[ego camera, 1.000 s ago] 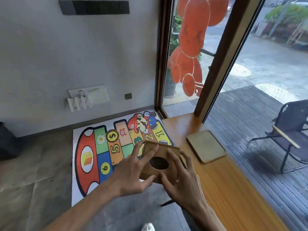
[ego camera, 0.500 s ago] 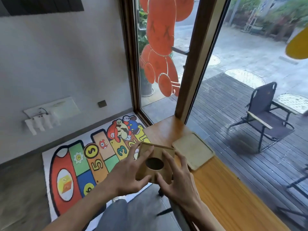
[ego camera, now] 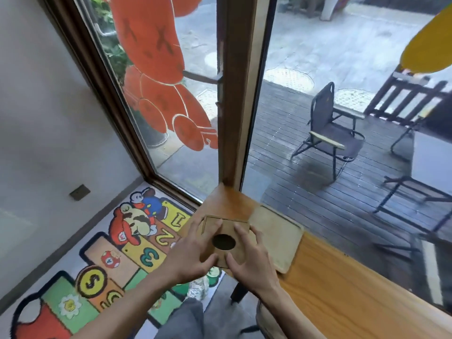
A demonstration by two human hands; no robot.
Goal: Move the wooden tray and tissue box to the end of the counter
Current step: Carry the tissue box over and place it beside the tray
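A: Where's the tissue box [ego camera: 226, 242]?

B: Between both hands at the counter's [ego camera: 342, 285] far end, close to its floor-side edge. The left hand [ego camera: 193, 255] clasps its near-left corner, thumb low, fingers spread over the top. The right hand [ego camera: 249, 259] grips the near-right side, fingers arched across the lid beside the round opening. I can't tell whether the base is resting on the wood or hanging just above it.

A: And the wooden tray [ego camera: 276, 237]?

B: Flat on the counter, just beside the box on the window side, its far corner near the glass. So I judge the tray placed and the box in its final setting-down.

A: What does the next move call for?

B: Lower it level, keep it off the tray's rim, then loosen both hands outward.

A: Any room left?

B: Little. Ahead, the counter narrows toward the window post [ego camera: 234, 94]. To the left is the drop to the floor and the game mat [ego camera: 97, 265]. The open stretch is the bare wood back toward the person.
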